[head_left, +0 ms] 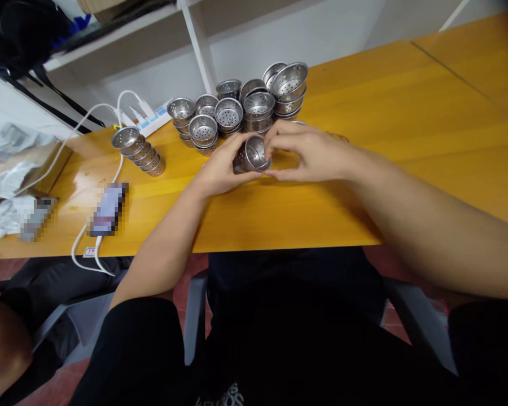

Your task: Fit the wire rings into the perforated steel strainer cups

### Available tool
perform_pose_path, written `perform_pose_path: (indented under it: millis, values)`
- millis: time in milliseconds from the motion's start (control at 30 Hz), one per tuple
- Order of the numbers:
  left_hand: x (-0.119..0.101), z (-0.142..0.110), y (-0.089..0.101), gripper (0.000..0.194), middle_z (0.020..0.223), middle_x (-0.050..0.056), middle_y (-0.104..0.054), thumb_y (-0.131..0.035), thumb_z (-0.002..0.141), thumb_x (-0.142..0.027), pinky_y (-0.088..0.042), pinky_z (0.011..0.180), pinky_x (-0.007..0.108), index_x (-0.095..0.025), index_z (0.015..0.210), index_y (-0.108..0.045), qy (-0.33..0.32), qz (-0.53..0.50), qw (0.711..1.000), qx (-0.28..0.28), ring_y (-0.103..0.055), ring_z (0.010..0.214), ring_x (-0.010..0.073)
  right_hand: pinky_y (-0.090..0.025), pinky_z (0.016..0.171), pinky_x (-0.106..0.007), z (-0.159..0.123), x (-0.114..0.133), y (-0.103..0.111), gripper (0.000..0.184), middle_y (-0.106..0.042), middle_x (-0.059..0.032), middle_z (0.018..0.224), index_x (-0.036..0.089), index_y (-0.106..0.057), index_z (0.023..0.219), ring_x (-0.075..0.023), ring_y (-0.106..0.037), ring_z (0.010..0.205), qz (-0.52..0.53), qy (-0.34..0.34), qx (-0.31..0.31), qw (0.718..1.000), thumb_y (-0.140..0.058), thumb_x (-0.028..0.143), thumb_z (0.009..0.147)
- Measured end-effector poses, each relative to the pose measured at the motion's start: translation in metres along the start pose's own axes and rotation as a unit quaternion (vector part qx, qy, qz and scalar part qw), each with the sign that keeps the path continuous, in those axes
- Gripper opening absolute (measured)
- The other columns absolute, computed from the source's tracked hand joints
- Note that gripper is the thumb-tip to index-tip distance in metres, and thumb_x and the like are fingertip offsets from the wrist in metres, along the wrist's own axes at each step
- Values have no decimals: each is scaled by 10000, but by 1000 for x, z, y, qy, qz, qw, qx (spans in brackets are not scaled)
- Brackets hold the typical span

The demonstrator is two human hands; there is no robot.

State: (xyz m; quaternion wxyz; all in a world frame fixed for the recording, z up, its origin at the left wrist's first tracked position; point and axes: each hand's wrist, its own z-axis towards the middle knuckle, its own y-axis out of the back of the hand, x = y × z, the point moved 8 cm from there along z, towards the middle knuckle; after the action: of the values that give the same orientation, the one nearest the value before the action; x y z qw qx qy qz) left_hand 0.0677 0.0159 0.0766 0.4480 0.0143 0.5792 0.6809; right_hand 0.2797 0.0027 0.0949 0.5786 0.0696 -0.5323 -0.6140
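Note:
Low over the table, a perforated metal cup (pixel 256 153) lies tilted between my two hands, its open mouth turned toward the right. My left hand (pixel 222 167) wraps round its outer side, partly hiding it; whether more cups are nested behind it I cannot tell. At the rim, my right hand (pixel 300 151) has its fingers bent and the thumb low by the edge, gripping the cup there. Just beyond both hands stand several stacks of similar perforated cups (pixel 228 114), with a taller stack (pixel 288 84) at their right end.
Left of my hands, another cup stack (pixel 139 150) leans over on the table (pixel 245 225). A phone (pixel 108 210) with a white cable lies nearby, and a power strip (pixel 154 118) sits behind. Plastic bags (pixel 8 183) and a seated person's arm (pixel 2 332) are at far left.

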Motion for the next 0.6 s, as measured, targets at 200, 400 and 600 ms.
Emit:
perform_pose_path:
  millis: [200,400,600]
  values:
    - [0,2,4,992,1838,156,-750,-1029,962,-811,-533,1569,707,-357,1770,-675,-8,24,1000,-17,-677,1777,491,-623,1301,-779,0,-8,5,523,-802,-122,1558,410,-928,1251,-515,-720,1496,14,-40,-50,998,-917,909,1096]
    - [2,2,2,943,1785,148,-764,-1075,942,-685,-554,1541,730,-352,1729,-677,-3,26,1000,-15,-692,1754,509,-585,1359,-812,2,-9,2,532,-804,-132,1555,368,-927,1160,-517,-735,1491,12,-28,-66,997,-909,898,1120]
    - [0,-3,3,884,1770,162,-769,-1025,967,-548,-614,1496,658,-306,1714,-621,17,13,1000,-23,-764,1675,462,-595,1358,-824,1,-5,8,518,-786,-123,1617,414,-941,1227,-530,-703,1522,-6,-40,-90,995,-851,916,1135]
